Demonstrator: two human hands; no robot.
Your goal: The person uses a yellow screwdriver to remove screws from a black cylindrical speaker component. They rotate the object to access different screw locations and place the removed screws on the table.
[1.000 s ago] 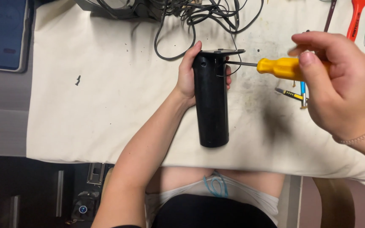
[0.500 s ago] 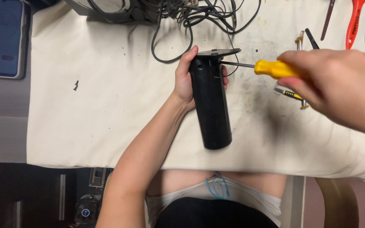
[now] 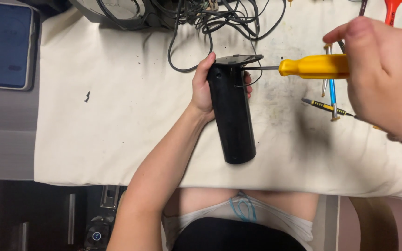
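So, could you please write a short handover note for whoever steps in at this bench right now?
Left hand: gripping the upper end of the black cylinder, which lies on the cream cloth.
Right hand: closed on the yellow-handled screwdriver, its shaft level and its tip at the cylinder's top, just under the flat end plate.
Nearby: small precision screwdrivers right of the cylinder, one loose dark screw on the cloth to the left, tangled cables behind, a phone at far left.
Done: the plate sits tilted on the cylinder's end.
Left: whatever the tip is working on; the fastener itself is hidden.
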